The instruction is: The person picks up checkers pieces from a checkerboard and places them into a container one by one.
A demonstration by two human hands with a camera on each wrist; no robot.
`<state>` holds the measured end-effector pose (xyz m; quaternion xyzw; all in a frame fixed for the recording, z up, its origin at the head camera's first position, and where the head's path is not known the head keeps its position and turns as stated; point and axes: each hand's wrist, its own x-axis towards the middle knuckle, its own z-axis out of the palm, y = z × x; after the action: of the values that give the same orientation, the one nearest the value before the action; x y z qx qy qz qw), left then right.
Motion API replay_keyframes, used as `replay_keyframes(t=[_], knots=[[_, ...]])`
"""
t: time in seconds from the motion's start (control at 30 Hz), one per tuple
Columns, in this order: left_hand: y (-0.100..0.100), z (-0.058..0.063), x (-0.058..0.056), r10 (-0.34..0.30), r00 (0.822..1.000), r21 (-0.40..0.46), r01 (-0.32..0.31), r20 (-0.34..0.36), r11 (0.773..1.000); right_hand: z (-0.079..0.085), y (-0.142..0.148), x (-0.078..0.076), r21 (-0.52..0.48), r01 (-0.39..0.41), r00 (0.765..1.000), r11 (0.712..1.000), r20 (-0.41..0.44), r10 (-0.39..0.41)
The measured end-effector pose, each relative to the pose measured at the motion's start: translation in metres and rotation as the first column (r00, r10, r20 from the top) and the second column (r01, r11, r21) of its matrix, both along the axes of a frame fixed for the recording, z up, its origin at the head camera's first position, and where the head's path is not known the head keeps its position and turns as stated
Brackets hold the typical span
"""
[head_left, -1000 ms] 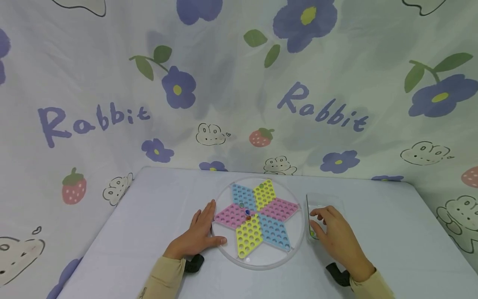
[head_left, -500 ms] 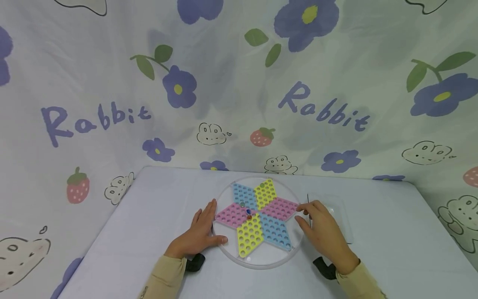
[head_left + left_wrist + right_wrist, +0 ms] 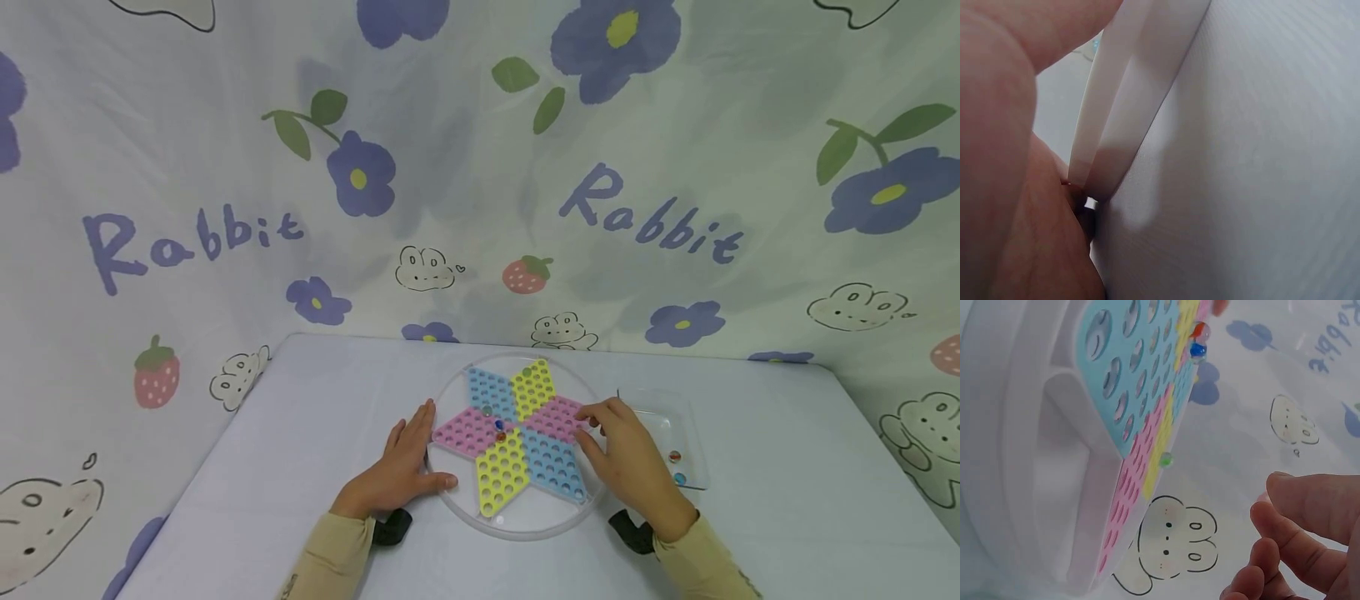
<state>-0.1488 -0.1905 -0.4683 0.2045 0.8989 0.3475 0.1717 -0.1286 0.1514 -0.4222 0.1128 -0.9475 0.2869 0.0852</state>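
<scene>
A round Chinese checkers board [image 3: 528,527] with a pink, yellow and blue star lies on the table in the head view. My left hand [image 3: 405,467] rests along its left rim, fingers straight and thumb out. My right hand [image 3: 630,454] hovers over the right pink point, thumb and fingertips drawn together. Between those tips the right wrist view gives a sliver of a small pinkish marble [image 3: 1264,497], mostly hidden. On the board sit a blue marble [image 3: 499,425], a red marble [image 3: 501,437], a clear greenish marble [image 3: 487,410] and a green marble [image 3: 527,372].
A clear plastic tray [image 3: 701,467] stands right of the board, partly behind my right hand. Inside it lie a red-and-white marble [image 3: 675,456] and a light-blue marble [image 3: 680,479]. A printed cloth [image 3: 480,167] hangs behind the table [image 3: 780,467].
My right hand has moved left from over the tray to over the board's right pink point, uncovering marbles in the tray. The left hand stays at the rim.
</scene>
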Motion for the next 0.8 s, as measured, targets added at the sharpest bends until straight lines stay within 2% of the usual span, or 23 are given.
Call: replay_keyframes(t=[0.37,0.8], knots=[[-0.001,-0.002,-0.001,-0.003,1.0,-0.004,0.003,-0.001,1.0,0.002,-0.019,-0.003,-0.017,0.007,0.997,1.0,0.08,-0.006],[-0.001,-0.002,-0.002,-0.005,1.0,-0.003,0.005,0.005,1.0,-0.002,-0.038,-0.008,-0.062,-0.043,0.999,0.997,0.029,0.045]])
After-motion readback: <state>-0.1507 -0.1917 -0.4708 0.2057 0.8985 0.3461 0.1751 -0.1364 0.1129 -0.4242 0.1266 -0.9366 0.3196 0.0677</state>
